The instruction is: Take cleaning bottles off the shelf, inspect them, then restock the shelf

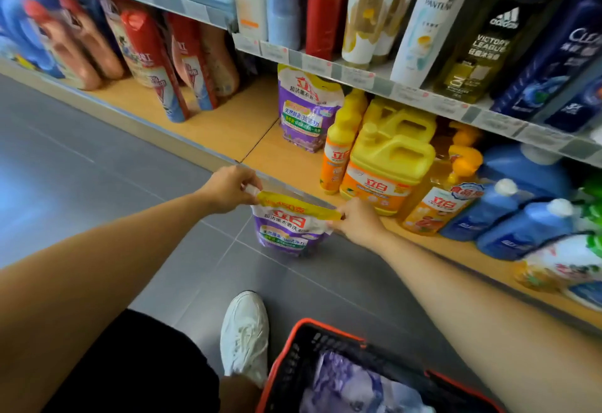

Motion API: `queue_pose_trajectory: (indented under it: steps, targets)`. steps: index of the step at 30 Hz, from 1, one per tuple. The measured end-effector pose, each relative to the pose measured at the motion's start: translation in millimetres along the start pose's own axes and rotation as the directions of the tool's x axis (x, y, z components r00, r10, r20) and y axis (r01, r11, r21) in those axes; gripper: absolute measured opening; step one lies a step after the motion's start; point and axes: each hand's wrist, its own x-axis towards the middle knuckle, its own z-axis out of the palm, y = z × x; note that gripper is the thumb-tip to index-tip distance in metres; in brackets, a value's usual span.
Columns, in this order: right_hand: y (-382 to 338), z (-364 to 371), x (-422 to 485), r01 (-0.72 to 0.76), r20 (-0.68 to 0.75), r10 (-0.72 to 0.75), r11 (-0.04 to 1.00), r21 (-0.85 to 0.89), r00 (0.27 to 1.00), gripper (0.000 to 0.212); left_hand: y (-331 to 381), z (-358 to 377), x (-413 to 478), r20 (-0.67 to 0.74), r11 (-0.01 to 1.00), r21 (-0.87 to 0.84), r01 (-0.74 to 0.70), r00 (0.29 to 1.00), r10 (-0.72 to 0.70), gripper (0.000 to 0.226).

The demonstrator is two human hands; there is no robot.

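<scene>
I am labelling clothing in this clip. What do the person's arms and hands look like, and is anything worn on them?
The left forearm and right forearm are bare; no sleeve shows. The left hand and right hand wear no gloves, and I see no watch, bracelet or ring. Below are black shorts and a white shoe.

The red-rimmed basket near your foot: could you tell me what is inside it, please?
Inside the basket, a purple-and-white pouch shows. Anything beneath it is covered, and the basket's near part is out of frame.
</scene>
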Motion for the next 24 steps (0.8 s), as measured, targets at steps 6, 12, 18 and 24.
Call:
queue_pose_trajectory:
  steps: [6, 12, 18, 24]
  targets:
    - [-5.2, 27.1, 33.6, -0.053, -0.008, 0.052, 0.995, -0.09, 0.999, 0.029, -33.5, 18.2, 10.6, 0.016, 0.994, 0.021, 0.111, 0.994, -0.111, 0.022]
    - [-16.9, 2.4, 34.0, 0.178, -0.282, -0.225, 0.966, -0.186, 0.933, 0.016, -47.3, 2.1, 46.1, 0.145, 0.97, -0.149, 0.19, 0.975, -0.169, 0.004]
    - [-27.4, -62.0, 50.3, 0.281, -0.578, -0.604, 0.784, -0.553, 0.548, 0.035, -30.7, 8.8, 118.8, 0.059, 0.914, -0.353, 0.201, 0.98, -0.193, 0.024]
    - [-22.0, -85.3, 78.0, 0.216, -0.417, -0.505, 0.794, -0.569, 0.756, 0.072, -12.5, 20.0, 192.8, -0.13, 0.808, -0.57, 0.149, 0.955, -0.267, 0.058]
